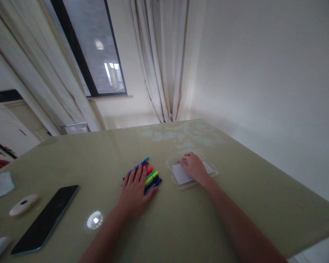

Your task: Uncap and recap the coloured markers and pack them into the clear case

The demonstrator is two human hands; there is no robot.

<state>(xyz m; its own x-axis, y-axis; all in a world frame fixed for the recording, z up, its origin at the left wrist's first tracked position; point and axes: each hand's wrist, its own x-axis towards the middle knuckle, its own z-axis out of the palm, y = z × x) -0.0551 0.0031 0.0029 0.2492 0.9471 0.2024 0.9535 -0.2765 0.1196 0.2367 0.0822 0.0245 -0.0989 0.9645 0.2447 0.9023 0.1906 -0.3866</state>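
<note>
My left hand [134, 191] lies spread over a row of coloured felt-tip pens [152, 178], its fingers stretched across them. Blue, red, orange, green, yellow and dark caps show beyond the fingers, while the palm hides other parts. To the right, a clear plastic case [185, 187] rests on the table with a white sheet or card [181, 175] in it. My right hand [193, 166] is over this case, fingers curled down and thumb drawn in towards them. Whatever its fingertips hold, if anything, is too small to make out.
The table [252, 190] has a glossy, pale green-brown top. At left lie a black tablet [46, 219], a whitish oval object [24, 205] and a paper packet [0, 186]. A bright round reflection shows near my left forearm. A wall [276, 91] borders the right side.
</note>
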